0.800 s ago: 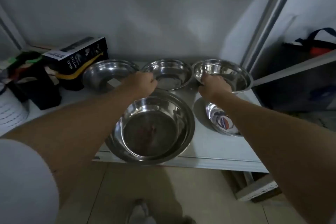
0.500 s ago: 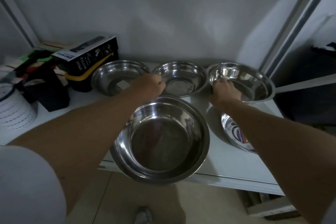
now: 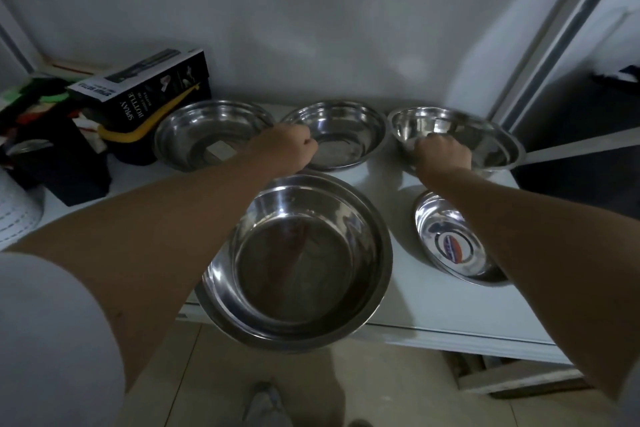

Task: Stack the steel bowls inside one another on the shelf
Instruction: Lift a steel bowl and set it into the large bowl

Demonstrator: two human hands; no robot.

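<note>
Several steel bowls are on a white shelf (image 3: 433,308). My left hand (image 3: 285,149) is closed on the far rim of the large bowl (image 3: 301,263), which hangs out past the shelf's front edge. My right hand (image 3: 443,154) grips the near rim of the back right bowl (image 3: 485,139), which looks slightly tilted. Along the wall sit a back left bowl (image 3: 201,132) and a back middle bowl (image 3: 343,135), both untouched. A small shallow bowl with a round sticker (image 3: 450,246) lies under my right forearm.
A black spray-bottle box (image 3: 152,90) stands at the back left beside a dark holder with coloured items (image 3: 52,149). A white ribbed container (image 3: 17,215) is at the far left. A metal frame post (image 3: 554,45) rises on the right. My shoe (image 3: 266,406) shows on the floor below.
The large bowl has come toward me in my left hand and now overhangs the shelf edge. My right hand keeps hold of the back right bowl.
</note>
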